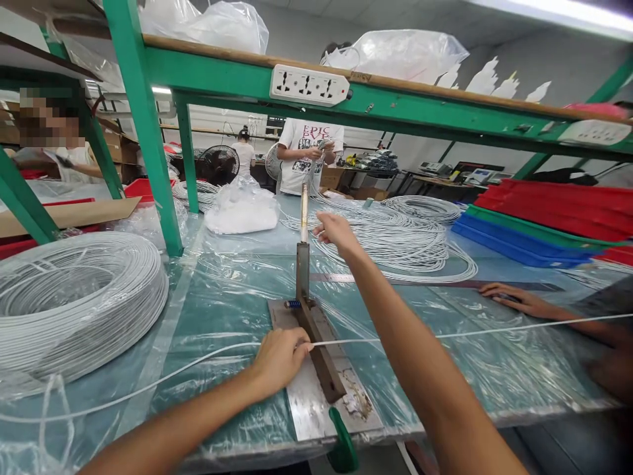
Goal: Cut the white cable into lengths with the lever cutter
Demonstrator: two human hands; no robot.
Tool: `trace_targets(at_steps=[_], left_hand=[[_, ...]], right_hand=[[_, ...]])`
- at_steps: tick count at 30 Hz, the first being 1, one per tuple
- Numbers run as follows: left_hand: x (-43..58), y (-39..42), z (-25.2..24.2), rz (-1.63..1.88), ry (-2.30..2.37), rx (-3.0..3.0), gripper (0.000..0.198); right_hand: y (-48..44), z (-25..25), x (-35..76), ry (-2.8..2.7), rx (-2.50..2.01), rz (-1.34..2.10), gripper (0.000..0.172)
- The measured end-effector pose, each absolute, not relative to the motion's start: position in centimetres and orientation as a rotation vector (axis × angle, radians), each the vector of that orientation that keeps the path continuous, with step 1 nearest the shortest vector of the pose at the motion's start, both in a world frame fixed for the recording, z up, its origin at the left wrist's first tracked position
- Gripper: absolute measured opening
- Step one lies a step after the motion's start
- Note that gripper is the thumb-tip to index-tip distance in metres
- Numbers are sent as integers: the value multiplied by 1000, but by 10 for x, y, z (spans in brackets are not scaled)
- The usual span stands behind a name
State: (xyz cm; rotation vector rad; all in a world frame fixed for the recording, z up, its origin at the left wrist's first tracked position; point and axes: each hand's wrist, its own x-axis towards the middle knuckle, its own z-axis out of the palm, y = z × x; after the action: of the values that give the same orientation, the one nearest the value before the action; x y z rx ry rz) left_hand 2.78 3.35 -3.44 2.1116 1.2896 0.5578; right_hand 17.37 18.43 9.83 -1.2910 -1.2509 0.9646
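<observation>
A white cable point(217, 353) runs across the bench. My left hand point(279, 359) is closed around it, right beside the cutting bar of a metal lever cutter point(302, 274). The cutter's base plate point(306, 412) lies near the bench's front edge, and its lever arm with a worn handle point(304, 218) stands upright. Just right of that handle is my right hand point(339, 234), fingers loosely bent and apart, with nothing seen in them. To the right of the cutter the cable stretches on past my right forearm.
A big cable coil point(84, 303) lies left; looser cable loops point(395, 241) lie behind. A long metal ruler point(420, 282) ends near a co-worker's hand point(514, 300). Stacked trays point(548, 221) stand right. A green shelf frame point(148, 132) crosses overhead. Another person point(309, 152) stands opposite.
</observation>
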Motion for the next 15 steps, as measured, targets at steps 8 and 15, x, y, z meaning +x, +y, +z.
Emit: trace_targets(at_steps=[8,15], left_hand=[[33,33,-41,468,1315,2169,27],[40,48,-48,592,1207,1807,14]], right_hand=[[250,103,168,-1195,-1303,1302,55],[211,122,183,-1135,-1191,1369,60]])
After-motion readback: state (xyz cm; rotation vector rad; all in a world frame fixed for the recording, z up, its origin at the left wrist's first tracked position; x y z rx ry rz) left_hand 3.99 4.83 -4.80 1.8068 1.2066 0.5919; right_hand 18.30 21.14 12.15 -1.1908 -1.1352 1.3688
